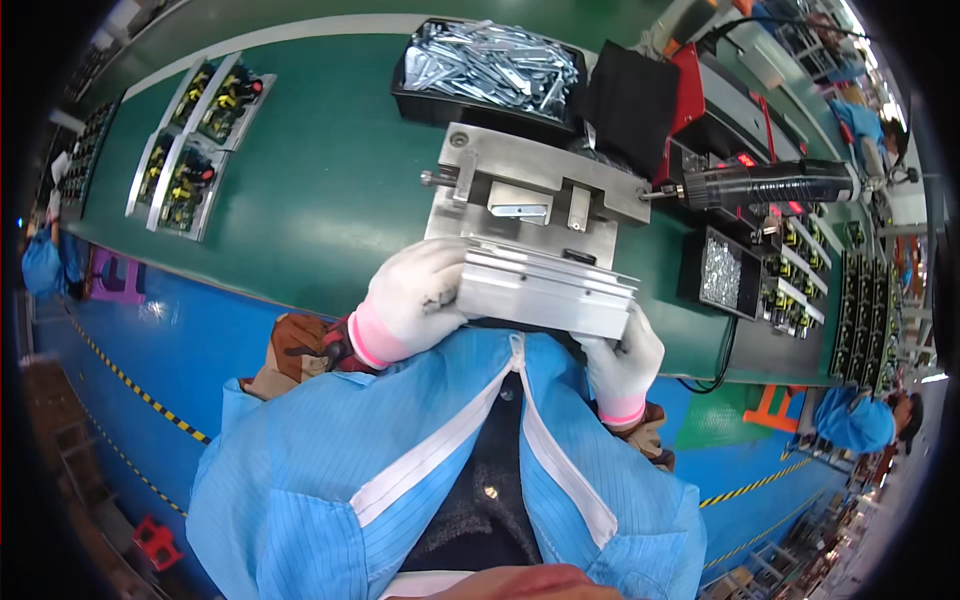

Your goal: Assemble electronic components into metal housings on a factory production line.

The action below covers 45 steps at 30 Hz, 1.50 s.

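Observation:
Between my two gloved hands is a silver finned metal heat sink (545,295), held level at the near edge of the bench. My left hand (415,298), in a white glove with a pink cuff, grips its left end. The fingers of my right hand (628,358) are wrapped round its right end. Just beyond it sits a steel fixture (520,155) with a bolt at its left side and small metal blocks on it. A black electric screwdriver (770,185) lies to the right, its bit reaching the fixture's right corner.
Behind the fixture stands a black bin of metal strips (490,70). At right is a small black box of screws (722,272), near a red-and-black device (735,110). Circuit-board assemblies (190,145) lie at the left of the green bench (310,150). Other people in blue (855,418) are farther off.

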Motion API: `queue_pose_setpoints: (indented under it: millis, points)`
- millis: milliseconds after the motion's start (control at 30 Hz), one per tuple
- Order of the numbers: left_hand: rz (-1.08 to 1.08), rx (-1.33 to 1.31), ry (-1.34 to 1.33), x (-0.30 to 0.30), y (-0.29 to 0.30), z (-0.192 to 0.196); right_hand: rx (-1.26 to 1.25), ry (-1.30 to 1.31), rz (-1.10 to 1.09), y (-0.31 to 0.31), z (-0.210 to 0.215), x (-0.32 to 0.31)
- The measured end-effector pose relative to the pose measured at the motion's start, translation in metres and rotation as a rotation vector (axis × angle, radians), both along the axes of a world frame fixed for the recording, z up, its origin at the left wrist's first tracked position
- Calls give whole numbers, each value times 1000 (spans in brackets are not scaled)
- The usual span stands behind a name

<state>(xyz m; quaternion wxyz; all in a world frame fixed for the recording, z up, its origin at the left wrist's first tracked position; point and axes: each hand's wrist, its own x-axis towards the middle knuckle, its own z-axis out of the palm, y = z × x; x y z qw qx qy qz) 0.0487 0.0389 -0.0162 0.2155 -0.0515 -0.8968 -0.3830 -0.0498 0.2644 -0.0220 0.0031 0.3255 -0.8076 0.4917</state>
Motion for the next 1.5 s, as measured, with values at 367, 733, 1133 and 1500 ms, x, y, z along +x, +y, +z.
queue_pose_setpoints:
  millis: [367,733,1133,1500]
  points:
    - [0,-81,-129,-2,-9,-15,218,125,10,-5,-4,1]
    - [-25,1,-192,-19,-13,0,185,-180,-47,-13,11,-9]
    - [-81,-86,-182,-38,-28,6,220,-9,-18,-25,7,-30]
    - [134,-182,-199,-22,-75,37,232,-409,-125,24,71,-87]
